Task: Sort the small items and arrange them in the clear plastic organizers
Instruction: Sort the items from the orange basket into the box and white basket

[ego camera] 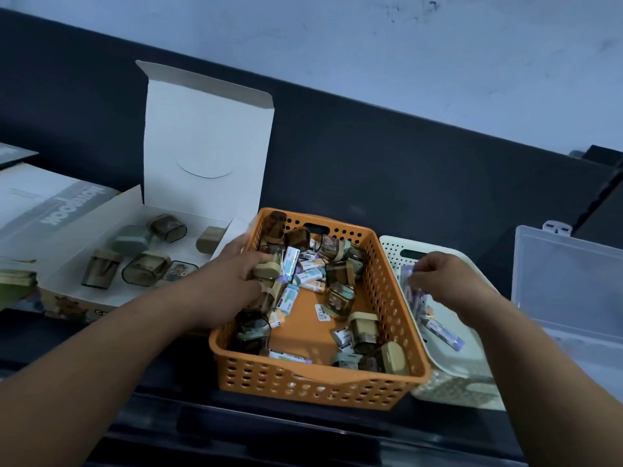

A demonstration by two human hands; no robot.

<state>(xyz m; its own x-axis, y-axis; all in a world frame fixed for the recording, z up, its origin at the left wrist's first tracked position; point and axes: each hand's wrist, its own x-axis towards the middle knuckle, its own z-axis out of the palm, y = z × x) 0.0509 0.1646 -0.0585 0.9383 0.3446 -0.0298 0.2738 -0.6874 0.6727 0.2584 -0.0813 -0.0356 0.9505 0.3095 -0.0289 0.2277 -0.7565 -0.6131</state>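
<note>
An orange perforated basket (392, 291) in the middle holds several small tinted cases and wrapped packets. My left hand (232, 274) reaches into its left side and grips a beige-capped tinted case (268, 269). Over the cream basket (472, 375) to the right, my right hand (448, 281) pinches a purple wrapped packet (409, 276). More purple packets (445, 333) lie inside the cream basket. An open white cardboard box (205, 146) at the left holds several sorted tinted cases (141, 267).
A clear plastic organizer (566, 281) with its lid raised stands at the far right. A grey-and-white printed box (43, 203) lies at the far left. Everything rests on a dark surface in front of a pale wall.
</note>
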